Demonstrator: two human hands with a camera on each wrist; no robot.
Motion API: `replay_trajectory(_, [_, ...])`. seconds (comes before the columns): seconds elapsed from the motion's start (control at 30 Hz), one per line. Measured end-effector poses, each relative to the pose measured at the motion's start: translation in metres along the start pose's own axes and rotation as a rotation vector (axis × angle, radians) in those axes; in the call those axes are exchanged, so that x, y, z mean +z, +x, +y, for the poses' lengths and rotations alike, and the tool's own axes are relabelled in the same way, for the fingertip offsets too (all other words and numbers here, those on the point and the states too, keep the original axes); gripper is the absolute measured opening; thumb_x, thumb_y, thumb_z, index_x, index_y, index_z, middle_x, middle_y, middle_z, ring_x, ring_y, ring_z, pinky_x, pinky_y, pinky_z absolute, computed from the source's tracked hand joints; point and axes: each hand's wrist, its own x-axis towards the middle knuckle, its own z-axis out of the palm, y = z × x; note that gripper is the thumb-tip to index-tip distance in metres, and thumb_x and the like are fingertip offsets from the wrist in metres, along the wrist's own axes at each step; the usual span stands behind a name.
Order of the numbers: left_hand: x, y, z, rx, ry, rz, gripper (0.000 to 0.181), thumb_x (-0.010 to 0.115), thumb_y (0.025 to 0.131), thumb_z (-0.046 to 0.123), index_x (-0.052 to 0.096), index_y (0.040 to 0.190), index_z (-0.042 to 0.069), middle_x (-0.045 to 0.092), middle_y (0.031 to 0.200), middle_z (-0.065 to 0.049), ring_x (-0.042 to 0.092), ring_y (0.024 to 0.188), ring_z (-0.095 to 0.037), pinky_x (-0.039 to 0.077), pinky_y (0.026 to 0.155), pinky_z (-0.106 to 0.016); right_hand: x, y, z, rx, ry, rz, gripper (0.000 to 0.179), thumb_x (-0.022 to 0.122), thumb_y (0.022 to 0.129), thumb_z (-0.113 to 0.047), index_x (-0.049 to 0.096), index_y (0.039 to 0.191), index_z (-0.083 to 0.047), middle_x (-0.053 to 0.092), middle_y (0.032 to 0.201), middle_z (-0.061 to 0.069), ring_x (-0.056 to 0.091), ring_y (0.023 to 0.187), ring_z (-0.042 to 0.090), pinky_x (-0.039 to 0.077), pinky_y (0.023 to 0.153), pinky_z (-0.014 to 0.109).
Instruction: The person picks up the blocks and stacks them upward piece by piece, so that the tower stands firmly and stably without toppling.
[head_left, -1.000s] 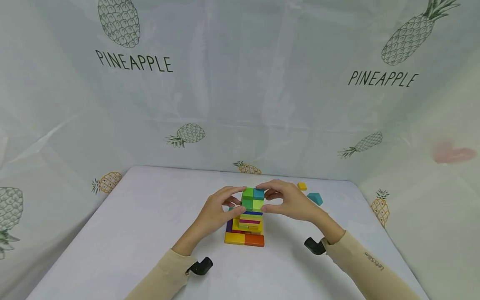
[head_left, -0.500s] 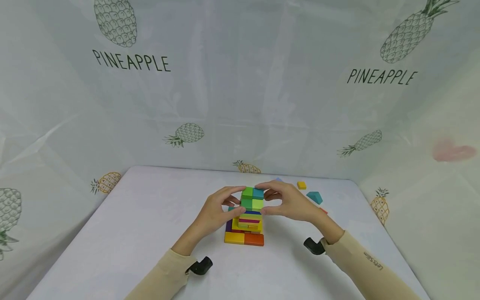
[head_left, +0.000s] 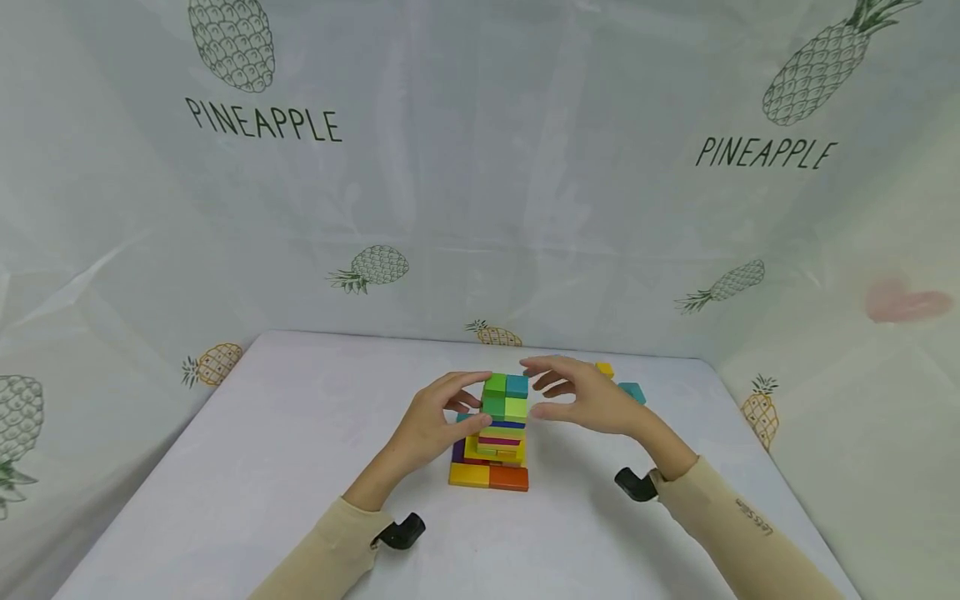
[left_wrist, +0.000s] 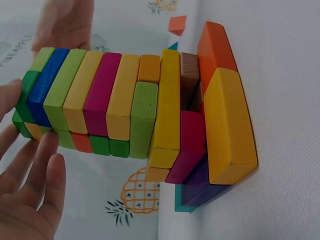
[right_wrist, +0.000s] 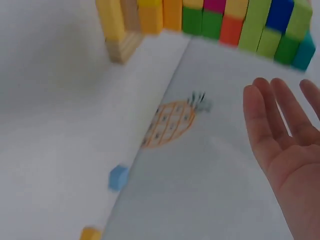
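A tower of multicoloured building blocks (head_left: 501, 433) stands upright on the table, on a wider base of yellow (left_wrist: 227, 125) and orange blocks (left_wrist: 215, 47). Near its top, my left hand (head_left: 431, 421) holds the left side, thumb on the front of a dark green block (left_wrist: 27, 102) and index finger reaching over the upper back edge. Across from it, my right hand (head_left: 585, 397) is apart from the tower, its fingers loosely bent with nothing between them. A light green block (head_left: 516, 408) and a blue-teal block (head_left: 517, 386) form the tower's upper right side.
Behind my right hand lie a loose yellow block (head_left: 604, 369) and a teal block (head_left: 633, 392). A small blue block (right_wrist: 118, 177) sits by the table's far edge. A cloth backdrop (head_left: 480, 167) with printed pineapples rises behind the white table (head_left: 322, 417).
My right hand has let go of the tower's upper right side and moved a little to the right. The left hand and the tower have stayed in place.
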Motion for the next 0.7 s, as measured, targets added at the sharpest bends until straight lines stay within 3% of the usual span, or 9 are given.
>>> replay_trajectory(0.2, [-0.001,-0.002,0.000,0.000,0.006,-0.012,0.062,0.083,0.095,0.034,0.057,0.151,0.038,0.059,0.150,0.004,0.068,0.112,-0.013,0.059,0.100,-0.052,-0.030,-0.005,0.065,0.156,-0.135,0.149,0.052,0.076,0.101,-0.026,0.060,0.148,-0.011,0.067,0.137,0.014,0.069,0.119,0.033,0.060,0.099,0.050])
replay_trajectory(0.37, [-0.002,-0.003,0.000,0.004,0.022,-0.014,0.062,0.083,0.095,0.035,0.057,0.151,0.038,0.059,0.149,0.008,0.068,0.111,-0.011,0.059,0.099,-0.049,-0.046,-0.007,0.116,0.255,-0.220,0.170,0.048,0.075,0.100,-0.016,0.061,0.144,0.000,0.065,0.135,0.028,0.068,0.118,0.044,0.059,0.097,0.056])
replay_trajectory(0.7, [-0.003,-0.003,-0.001,0.017,0.001,-0.021,0.063,0.083,0.095,0.036,0.056,0.152,0.038,0.059,0.150,0.006,0.068,0.111,-0.012,0.058,0.099,-0.054,-0.046,-0.002,0.163,0.499,-0.299,0.220,0.049,0.073,0.101,-0.020,0.062,0.140,0.005,0.061,0.138,0.032,0.064,0.117,0.046,0.054,0.101,0.060])
